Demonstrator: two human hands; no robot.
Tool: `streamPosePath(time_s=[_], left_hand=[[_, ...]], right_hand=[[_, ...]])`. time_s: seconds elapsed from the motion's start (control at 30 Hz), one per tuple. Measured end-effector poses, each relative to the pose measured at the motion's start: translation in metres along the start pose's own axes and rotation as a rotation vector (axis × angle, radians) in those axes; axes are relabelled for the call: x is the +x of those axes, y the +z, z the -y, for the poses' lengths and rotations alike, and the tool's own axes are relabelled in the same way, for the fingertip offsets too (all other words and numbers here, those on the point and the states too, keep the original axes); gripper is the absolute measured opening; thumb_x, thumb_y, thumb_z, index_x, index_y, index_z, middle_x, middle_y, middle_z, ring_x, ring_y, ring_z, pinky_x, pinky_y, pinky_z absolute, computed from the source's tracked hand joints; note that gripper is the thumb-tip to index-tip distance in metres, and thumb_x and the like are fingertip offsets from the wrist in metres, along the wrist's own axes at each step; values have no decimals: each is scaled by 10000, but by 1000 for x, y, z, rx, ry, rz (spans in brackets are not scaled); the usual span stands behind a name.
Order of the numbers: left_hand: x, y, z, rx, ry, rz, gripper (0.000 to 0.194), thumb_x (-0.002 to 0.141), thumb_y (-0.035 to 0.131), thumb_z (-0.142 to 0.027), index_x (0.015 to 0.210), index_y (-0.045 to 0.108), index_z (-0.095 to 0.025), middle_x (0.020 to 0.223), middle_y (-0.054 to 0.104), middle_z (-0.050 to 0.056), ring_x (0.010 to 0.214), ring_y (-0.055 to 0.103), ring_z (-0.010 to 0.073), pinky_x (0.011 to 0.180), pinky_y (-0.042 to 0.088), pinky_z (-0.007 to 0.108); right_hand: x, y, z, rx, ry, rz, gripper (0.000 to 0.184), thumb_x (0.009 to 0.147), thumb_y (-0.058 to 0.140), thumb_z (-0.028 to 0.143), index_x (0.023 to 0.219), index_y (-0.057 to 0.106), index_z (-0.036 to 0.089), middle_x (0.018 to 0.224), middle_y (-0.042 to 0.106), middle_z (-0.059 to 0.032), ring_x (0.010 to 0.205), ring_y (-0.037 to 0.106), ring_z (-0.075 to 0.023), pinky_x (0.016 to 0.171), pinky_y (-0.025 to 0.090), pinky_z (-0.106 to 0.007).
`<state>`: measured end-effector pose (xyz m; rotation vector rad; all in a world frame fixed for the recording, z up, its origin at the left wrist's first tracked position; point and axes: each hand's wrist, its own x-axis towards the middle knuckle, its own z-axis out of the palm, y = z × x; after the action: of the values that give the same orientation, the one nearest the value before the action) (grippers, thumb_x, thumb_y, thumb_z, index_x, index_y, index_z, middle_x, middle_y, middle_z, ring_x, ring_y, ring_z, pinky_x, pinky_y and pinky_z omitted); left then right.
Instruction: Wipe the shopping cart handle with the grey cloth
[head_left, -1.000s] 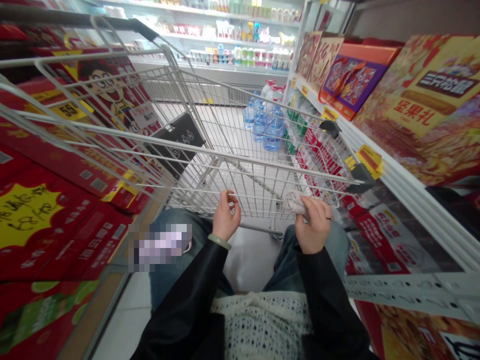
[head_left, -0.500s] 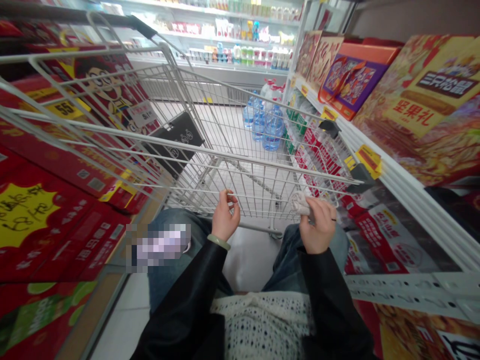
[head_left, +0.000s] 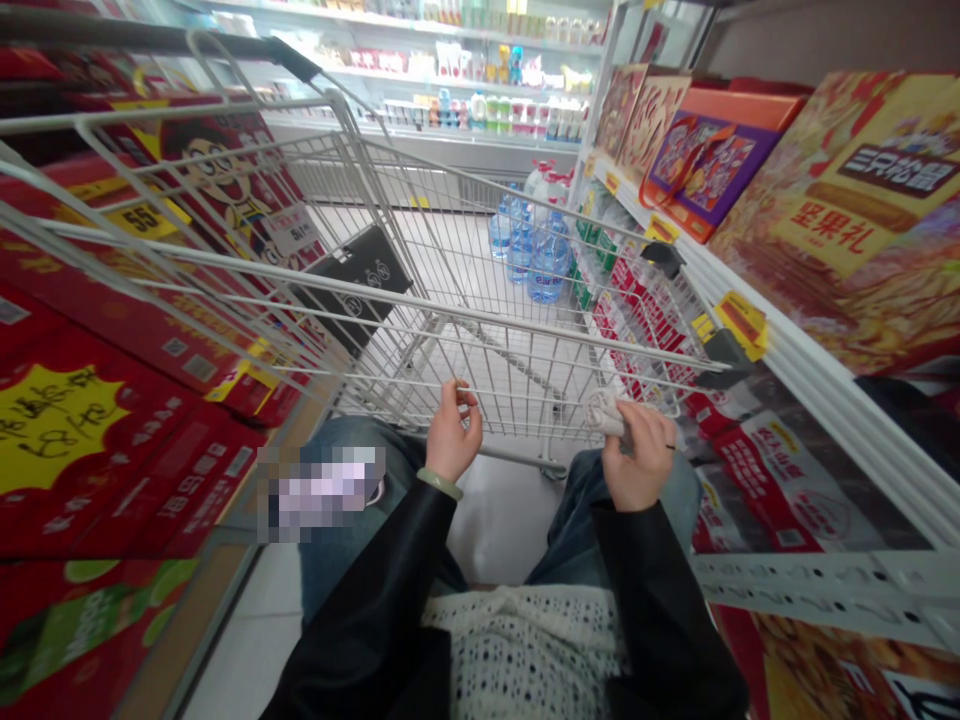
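Observation:
A wire shopping cart (head_left: 420, 300) stands tilted in front of me in a shop aisle. My left hand (head_left: 452, 432) grips a wire of the cart's near wall, fingers curled round it. My right hand (head_left: 636, 455) is closed on a small whitish cloth (head_left: 604, 412) and presses it against the cart's wire mesh at the lower right. A black plate (head_left: 352, 285) hangs inside the cart. Both arms wear black sleeves; my knees in jeans show below.
Red cartons (head_left: 97, 400) are stacked close on the left. A shelf (head_left: 817, 370) with red and yellow gift boxes runs along the right. Large water bottles (head_left: 536, 245) stand on the floor beyond the cart, with a chilled cabinet (head_left: 465, 90) behind.
My right hand with the cloth has slid slightly right and up along the cart mesh. The left hand keeps its grip in the same place.

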<state>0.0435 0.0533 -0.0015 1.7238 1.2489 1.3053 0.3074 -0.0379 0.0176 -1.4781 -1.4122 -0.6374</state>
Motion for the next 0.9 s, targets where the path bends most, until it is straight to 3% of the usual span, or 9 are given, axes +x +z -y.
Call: streamPosePath(time_s=[0.3,0.5,0.7,0.9], left_hand=[[0,0,-1,13,-17,3,368,894,555,-195,1241,437,-228,1020,614,48,951,656,167,846,611,346],[0,0,-1,12,-8,-7,366,887,557,-194,1233,444,-235,1009,611,42,956,656,167,849,609,341],[1,0,0,-18,0,-6,372,876,564,-191,1229,454,-233,1005,612,42,962,661,166,847,610,337],[1,0,0,3,-14,-4,360,889,558,-197,1227,441,-235,1020,607,46,966,654,168,848,611,340]], right_hand=[[7,-7,-10,-6,16,-50,357,832,564,100,1142,709,197,1118,758,-84,1071,677,-237,1004,524,-441],[1,-6,-10,-4,0,-3,356,834,556,96,1137,709,203,1107,760,-76,1068,678,-238,987,538,-433],[9,-11,-16,-23,3,-84,336,834,624,104,1143,714,203,1108,762,-82,1054,690,-236,989,532,-425],[-1,-8,-16,-14,-13,-37,324,842,603,92,1130,713,191,1093,764,-87,1056,689,-239,990,537,-434]])
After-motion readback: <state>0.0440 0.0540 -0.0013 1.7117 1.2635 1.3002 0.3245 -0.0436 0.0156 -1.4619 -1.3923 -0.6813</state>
